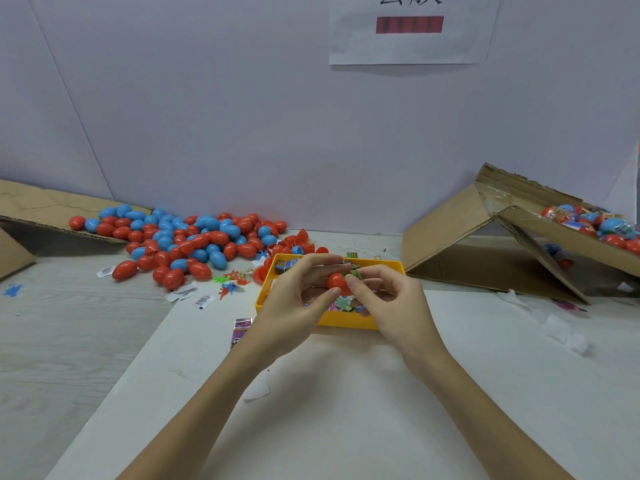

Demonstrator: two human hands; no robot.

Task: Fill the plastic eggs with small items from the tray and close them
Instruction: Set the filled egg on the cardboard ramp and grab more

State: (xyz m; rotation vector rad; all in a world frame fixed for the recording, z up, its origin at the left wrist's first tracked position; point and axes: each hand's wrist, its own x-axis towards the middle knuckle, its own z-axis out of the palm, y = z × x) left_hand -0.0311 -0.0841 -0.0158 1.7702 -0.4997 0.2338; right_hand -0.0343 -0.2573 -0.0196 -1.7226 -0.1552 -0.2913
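Far left we see the heap of red and blue eggs [187, 240] spilling off a cardboard flap. At centre, over the yellow tray [346, 322], our left hand [298, 299] pinches a red egg half [336, 282] between thumb and fingers, while our right hand [388, 303] pinches a green packet [354, 274] against it. Far right, a cardboard box [554, 233] holds wrapped eggs.

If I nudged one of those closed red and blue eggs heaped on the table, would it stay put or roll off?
A closed egg in the pile would probably roll: the shells look smooth, rounded and glossy, with no flat side. It likely wobbles in a curve, since one end is narrower. They look thin and hollow, so probably light; the left hand holds a red egg half easily between fingertips.
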